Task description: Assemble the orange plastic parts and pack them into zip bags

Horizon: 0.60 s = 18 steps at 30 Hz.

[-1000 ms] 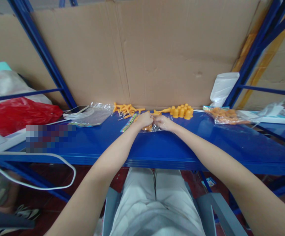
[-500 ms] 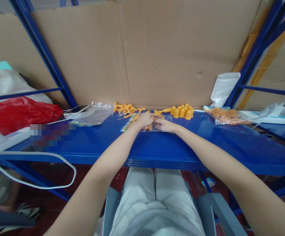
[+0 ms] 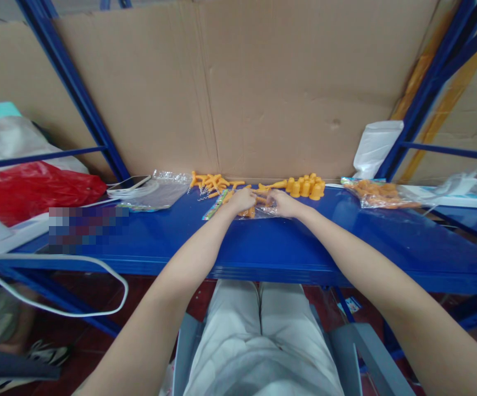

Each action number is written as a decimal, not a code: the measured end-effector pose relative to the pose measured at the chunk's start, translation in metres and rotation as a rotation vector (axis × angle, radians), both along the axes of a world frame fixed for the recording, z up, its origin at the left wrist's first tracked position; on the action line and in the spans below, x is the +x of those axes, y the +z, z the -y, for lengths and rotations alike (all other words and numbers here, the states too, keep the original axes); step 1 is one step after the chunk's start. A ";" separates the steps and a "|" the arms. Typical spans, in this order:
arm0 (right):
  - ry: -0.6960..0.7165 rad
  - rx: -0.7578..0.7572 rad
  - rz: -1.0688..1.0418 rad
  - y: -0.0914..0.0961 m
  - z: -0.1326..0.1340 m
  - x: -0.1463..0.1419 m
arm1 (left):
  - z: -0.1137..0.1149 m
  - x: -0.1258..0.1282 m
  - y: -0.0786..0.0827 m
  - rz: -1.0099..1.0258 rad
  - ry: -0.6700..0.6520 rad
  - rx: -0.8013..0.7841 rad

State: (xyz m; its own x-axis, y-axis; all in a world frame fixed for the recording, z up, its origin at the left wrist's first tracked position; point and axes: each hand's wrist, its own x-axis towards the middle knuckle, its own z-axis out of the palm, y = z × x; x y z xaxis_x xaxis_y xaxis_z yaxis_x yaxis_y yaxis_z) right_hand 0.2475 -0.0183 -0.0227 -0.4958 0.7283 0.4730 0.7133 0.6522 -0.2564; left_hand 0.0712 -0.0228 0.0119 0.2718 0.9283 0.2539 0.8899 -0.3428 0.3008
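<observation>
A clear plastic bag [image 3: 259, 214] with orange-yellow plastic pieces in it lies flat on the blue tabletop, its colourful printed header [image 3: 215, 206] at the left end. My left hand [image 3: 242, 201] is closed over the middle of the bag, with its fingers curled at the orange pieces. At the right part of the bag, my right hand [image 3: 283, 203] has bent fingers closed on the film. Its fingertips are partly hidden. Just behind lie loose orange handles with metal spirals [image 3: 211, 183]. Several orange cups [image 3: 306, 186] stand in a cluster right of my right hand.
A bag of orange parts [image 3: 376, 193] lies at the right, below a white pouch [image 3: 376, 148]. To the left are flat clear bags [image 3: 162, 190], a phone [image 3: 129, 184] and a red plastic bag [image 3: 40, 190]. Cardboard [image 3: 263, 93] closes off the back.
My right hand has risen slightly and curled its fingers more at the bag's right part. The left hand stays nearly in place on the bag.
</observation>
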 end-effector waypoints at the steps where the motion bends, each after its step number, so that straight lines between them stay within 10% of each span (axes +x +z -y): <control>1: -0.026 -0.022 0.023 0.001 0.002 0.002 | 0.000 0.000 0.000 0.001 0.005 -0.002; 9: -0.151 -0.118 0.156 0.010 0.014 0.000 | 0.005 0.001 0.003 -0.080 0.040 -0.020; 18: 0.129 -0.126 0.015 0.000 0.006 0.002 | -0.002 -0.005 0.000 -0.089 0.091 0.015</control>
State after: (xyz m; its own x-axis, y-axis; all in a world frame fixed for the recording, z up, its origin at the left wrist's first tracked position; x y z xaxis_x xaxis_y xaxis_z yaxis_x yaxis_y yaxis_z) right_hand 0.2494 -0.0243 -0.0223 -0.5952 0.7112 0.3740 0.6304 0.7019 -0.3315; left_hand 0.0662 -0.0206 0.0123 0.2089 0.9463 0.2467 0.9404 -0.2636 0.2147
